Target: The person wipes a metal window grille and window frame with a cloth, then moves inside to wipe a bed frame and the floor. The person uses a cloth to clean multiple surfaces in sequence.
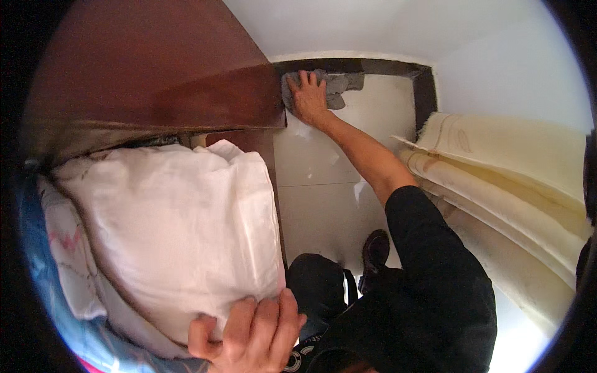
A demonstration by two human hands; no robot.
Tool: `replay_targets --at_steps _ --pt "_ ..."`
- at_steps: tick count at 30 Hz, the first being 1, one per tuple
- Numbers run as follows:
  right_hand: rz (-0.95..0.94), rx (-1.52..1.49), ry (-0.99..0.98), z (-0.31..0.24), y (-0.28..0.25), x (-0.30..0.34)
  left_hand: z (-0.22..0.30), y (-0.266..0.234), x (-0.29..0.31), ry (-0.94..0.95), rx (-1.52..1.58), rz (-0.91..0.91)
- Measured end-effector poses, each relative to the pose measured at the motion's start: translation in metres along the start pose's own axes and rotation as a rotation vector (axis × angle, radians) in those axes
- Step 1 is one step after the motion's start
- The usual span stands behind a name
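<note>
My right hand (308,102) is stretched far out, pressing a grey cloth (289,89) to the floor beside the dark skirting. Its fingers are spread over the bunched part, and a flatter part of the cloth trails off to the right. Close to me, my left hand (252,329) has its fingers bent over the near right edge of a white pillow (180,230). The thumb lies to the left, against the pillow fabric; the fingertips are partly sunk in or hidden.
A reddish-brown wooden panel (161,68) rises at the far left, next to the cloth. Pale floor tiles (323,168) run between the bed side and a cream curtain (504,186) on the right. Blue bedding (37,248) lies left of the pillow. My dark shoe (375,248) stands on the tiles.
</note>
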State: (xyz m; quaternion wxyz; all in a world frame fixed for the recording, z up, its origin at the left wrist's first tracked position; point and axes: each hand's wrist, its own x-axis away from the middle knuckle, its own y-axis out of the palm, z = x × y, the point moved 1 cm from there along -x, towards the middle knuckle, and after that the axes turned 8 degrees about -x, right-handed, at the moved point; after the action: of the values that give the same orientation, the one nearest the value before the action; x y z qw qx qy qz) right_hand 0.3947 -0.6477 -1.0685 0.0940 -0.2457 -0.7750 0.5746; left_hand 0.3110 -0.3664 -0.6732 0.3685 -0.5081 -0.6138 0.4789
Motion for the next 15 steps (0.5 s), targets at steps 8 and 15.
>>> replay_targets --at_steps 8,15 --pt "-0.270 -0.041 -0.049 0.009 -0.007 -0.027 -0.006 -0.015 -0.027 0.095 -0.013 -0.109" --pt "-0.411 -0.392 -0.075 0.038 -0.042 -0.005 -0.009 -0.005 -0.028 0.008 0.168 -0.202"
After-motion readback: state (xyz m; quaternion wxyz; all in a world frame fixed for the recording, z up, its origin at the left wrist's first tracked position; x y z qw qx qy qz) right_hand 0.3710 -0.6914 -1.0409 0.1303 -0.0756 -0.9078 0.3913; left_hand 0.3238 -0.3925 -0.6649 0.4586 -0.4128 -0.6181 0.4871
